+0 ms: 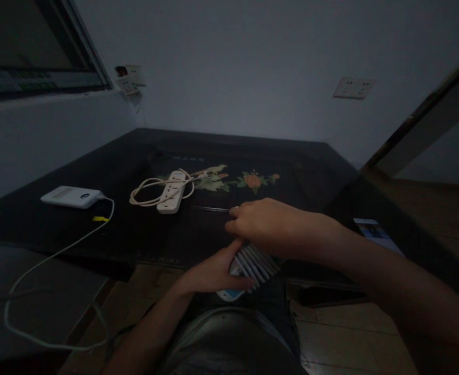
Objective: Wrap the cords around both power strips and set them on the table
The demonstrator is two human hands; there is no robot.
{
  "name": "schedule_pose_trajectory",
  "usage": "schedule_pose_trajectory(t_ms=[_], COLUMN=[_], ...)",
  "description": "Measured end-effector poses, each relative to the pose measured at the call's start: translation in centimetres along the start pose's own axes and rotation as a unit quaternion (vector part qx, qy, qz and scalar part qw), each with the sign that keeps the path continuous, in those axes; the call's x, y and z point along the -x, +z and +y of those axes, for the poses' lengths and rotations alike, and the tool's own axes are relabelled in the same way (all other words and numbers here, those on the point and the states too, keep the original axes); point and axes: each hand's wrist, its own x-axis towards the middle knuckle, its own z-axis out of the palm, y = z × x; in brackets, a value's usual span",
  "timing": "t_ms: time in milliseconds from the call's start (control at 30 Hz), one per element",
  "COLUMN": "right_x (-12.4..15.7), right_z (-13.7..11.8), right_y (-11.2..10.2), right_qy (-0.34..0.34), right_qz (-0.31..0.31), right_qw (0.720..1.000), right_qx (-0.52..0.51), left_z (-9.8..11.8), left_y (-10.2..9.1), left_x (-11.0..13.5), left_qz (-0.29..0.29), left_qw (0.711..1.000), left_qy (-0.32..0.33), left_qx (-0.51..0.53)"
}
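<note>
My left hand [215,270] grips a bundle of thin white strips [257,266], ribbed and fanned side by side, with the thumb across its near end. What exactly the strips are is too dim to tell. My right hand [266,224], a ring on one finger, lies over the far end of the bundle with its fingers curled down. Whatever those fingertips pinch is hidden. Below the bundle, close to my lap, shows the edge of a white and blue item [231,295], mostly covered by my left hand. Both hands are at the table's front edge.
On the dark table [198,234] with a painted flower lies a white power strip [172,192] with its cord looped over it. To the left, a white device [72,197] trails a cable [57,255] over the edge. A phone [376,233] lies at right, beside my right forearm.
</note>
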Motion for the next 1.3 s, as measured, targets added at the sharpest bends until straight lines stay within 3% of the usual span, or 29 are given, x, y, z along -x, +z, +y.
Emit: schedule_pose_trajectory(t_ms=[367, 600, 933, 1300], right_x=[1.2, 1.4, 1.4, 3.1], right_z=[0.3, 0.3, 0.6, 1.0], right_y=[0.6, 1.0, 3.0, 5.8], right_qy=[-0.034, -0.051, -0.074, -0.046], right_qz=[0.082, 0.111, 0.173, 0.286], right_qw=[0.996, 0.992, 0.982, 0.951], right_qx=[-0.022, -0.024, -0.012, -0.106], left_z=[-1.8, -1.6, -2.2, -2.2], left_y=[0.9, 1.4, 2.2, 2.2], left_x=[0.0, 0.2, 0.1, -0.2], left_qz=[0.086, 0.106, 0.117, 0.128], left_qw=[0.99, 0.976, 0.948, 0.953], left_qy=[0.021, 0.036, 0.0, 0.033], left_qx=[0.112, 0.188, 0.297, 0.274])
